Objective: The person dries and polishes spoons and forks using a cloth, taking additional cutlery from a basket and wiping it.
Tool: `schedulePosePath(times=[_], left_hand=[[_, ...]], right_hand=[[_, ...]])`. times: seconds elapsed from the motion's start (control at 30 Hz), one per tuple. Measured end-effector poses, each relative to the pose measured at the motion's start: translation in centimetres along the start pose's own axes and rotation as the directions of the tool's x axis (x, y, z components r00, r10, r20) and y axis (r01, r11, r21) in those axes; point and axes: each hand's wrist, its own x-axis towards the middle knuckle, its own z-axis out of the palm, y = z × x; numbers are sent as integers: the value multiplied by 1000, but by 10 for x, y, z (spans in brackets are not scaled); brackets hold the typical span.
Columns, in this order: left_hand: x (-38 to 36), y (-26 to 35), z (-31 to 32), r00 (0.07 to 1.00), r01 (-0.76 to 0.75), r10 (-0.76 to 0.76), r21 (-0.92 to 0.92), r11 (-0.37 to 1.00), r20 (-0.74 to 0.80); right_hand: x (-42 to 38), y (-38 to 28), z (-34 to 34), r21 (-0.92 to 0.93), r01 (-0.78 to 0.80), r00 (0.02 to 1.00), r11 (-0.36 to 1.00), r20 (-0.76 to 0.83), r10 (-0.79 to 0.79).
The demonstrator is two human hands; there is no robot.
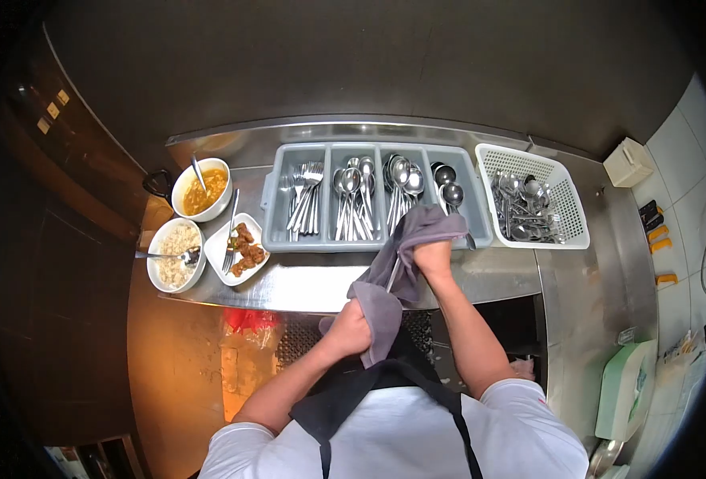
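My left hand (pixel 348 329) is closed round one end of a grey cloth (pixel 382 315), just in front of the counter's edge. Higher up and to the right, my right hand (pixel 433 257) grips the cloth's other bunched end, near the front rim of a grey cutlery tray (pixel 325 247). A thin metal utensil handle (pixel 394 273) shows between the folds; its ends are covered, so its kind is hidden. In the tray's compartments lie forks (pixel 308 195), spoons (pixel 354 195), more spoons (pixel 402 182) and ladle-like round spoons (pixel 452 193), partly behind the cloth.
Right of the tray stands a white perforated basket (pixel 574 209) of mixed cutlery. On the left are a bowl of yellow curry (pixel 201 191), a bowl of rice (pixel 175 255) and a dish of brown meat pieces (pixel 246 251). Knives with orange handles (pixel 660 239) hang at right.
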Motion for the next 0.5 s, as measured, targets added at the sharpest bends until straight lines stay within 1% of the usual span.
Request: schedulePosePath(times=[0.03,0.07,0.1,0.13,0.17,0.2,0.23,0.33,0.37,0.4,0.43,0.47,0.5], left_hand=[[1,-1,5,999,-35,36,24,999,-27],[2,-2,9,996,-69,71,47,997,-51],[2,-3,12,992,-99,104,69,993,-76],[8,-2,10,997,-50,53,43,998,-61],[17,-1,6,999,-1,1,15,1000,-48],[24,-2,3,998,49,-49,-8,999,-33],[28,-20,4,998,0,-4,-79,997,-58],[26,-14,12,998,21,-29,-131,991,-59],[28,-10,14,997,19,-24,-75,997,-69],[30,-8,16,997,14,-15,-21,1000,-80],[34,-6,18,996,7,-4,32,999,-94],[43,-12,18,994,-4,4,-1,1000,-112],[56,-22,19,991,-10,5,-37,999,-131]], right_hand=[[0,8,9,296,-109,988,949,-76,137],[0,10,17,570,-177,952,802,-106,286],[-2,-33,17,866,-356,825,352,115,553],[-13,-45,17,833,-456,807,313,239,541],[-28,-43,25,724,-377,917,578,203,344],[-36,-36,32,577,-223,970,786,211,121],[-30,-24,28,366,-206,972,907,180,148],[-15,-31,12,520,-329,941,788,115,318],[-11,-66,-6,647,-591,788,482,333,518],[-13,-57,-4,489,-511,859,707,307,410],[-18,-41,2,297,-378,907,877,308,287],[-28,-43,8,410,-463,885,786,256,388],[-38,-44,15,529,-510,852,678,202,483]])
